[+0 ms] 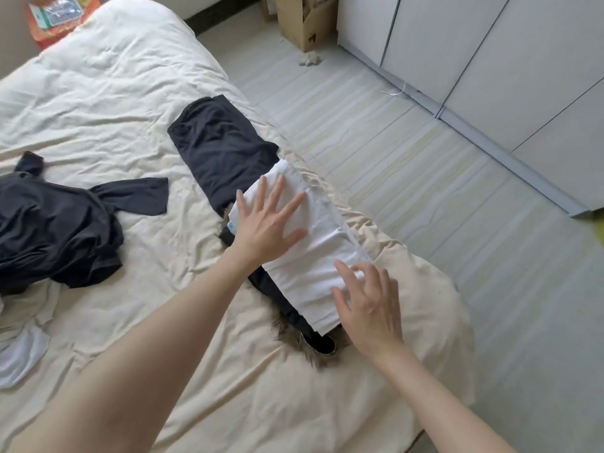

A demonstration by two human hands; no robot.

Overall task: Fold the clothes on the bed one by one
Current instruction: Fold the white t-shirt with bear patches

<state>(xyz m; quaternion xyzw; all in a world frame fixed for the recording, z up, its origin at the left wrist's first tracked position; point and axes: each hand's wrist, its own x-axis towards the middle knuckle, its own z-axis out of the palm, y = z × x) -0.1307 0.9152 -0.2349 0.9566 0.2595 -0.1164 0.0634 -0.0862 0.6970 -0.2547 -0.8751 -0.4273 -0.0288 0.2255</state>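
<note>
A: One big bed (130,103) fills the view, cream cover all creased, pale striped floor (408,142) beside it and white wardrobe doors (490,60) along the right.

B: And a cardboard box (304,24) standing on the floor at the top. On the bed?

A: A crumpled dark garment (55,230) at the left, a folded dark garment (222,148) in the middle, and just this side of it the folded white garment (310,250), lying on a fur-trimmed dark item (313,341) near the bed's right edge.

B: The hands?

A: Left hand (268,223) flat on the white garment's far half, fingers spread straight. Right hand (369,302) at its near end, fingers loosely bent, tips touching the cloth, gripping nothing.
</note>
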